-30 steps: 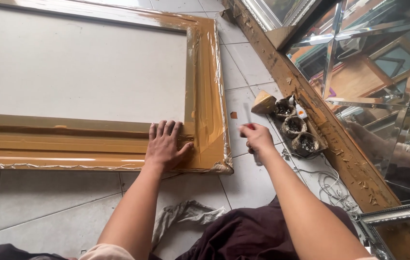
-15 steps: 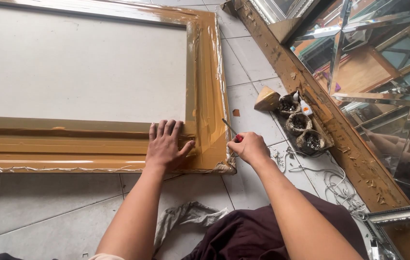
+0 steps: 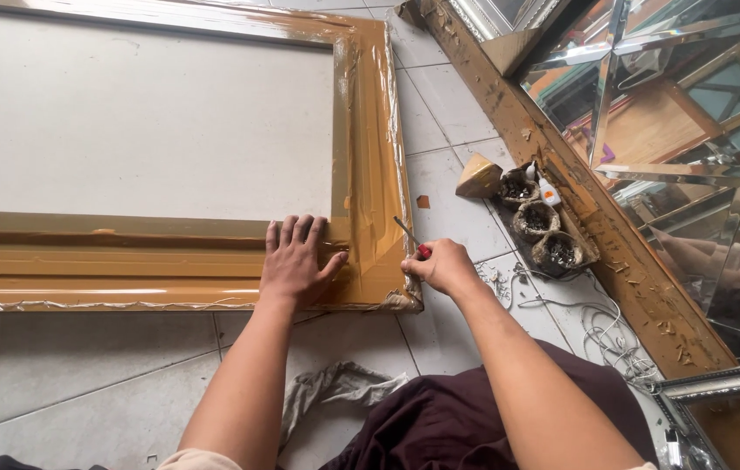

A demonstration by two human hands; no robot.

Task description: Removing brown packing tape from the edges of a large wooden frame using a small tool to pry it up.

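A large frame (image 3: 370,130) wrapped in brown tape lies flat on the tiled floor, with a pale panel (image 3: 143,122) inside it. My left hand (image 3: 296,261) presses flat on the frame's near right corner, fingers spread. My right hand (image 3: 444,265) is closed around a thin tool with a red handle (image 3: 413,242), its metal tip pointing up at the frame's right edge. Torn tape hangs loose at the corner (image 3: 400,300).
Three small dirty cups (image 3: 535,218) and a wedge-shaped block (image 3: 477,177) sit by a long wooden beam (image 3: 596,209) at the right. Mirror panels (image 3: 692,96) lean behind it. White cord (image 3: 605,326) and a crumpled rag (image 3: 335,387) lie on the tiles.
My right hand moved left from beside the cups to the frame's corner, with the red-handled tool in its grip. My left hand stayed pressed on the frame.
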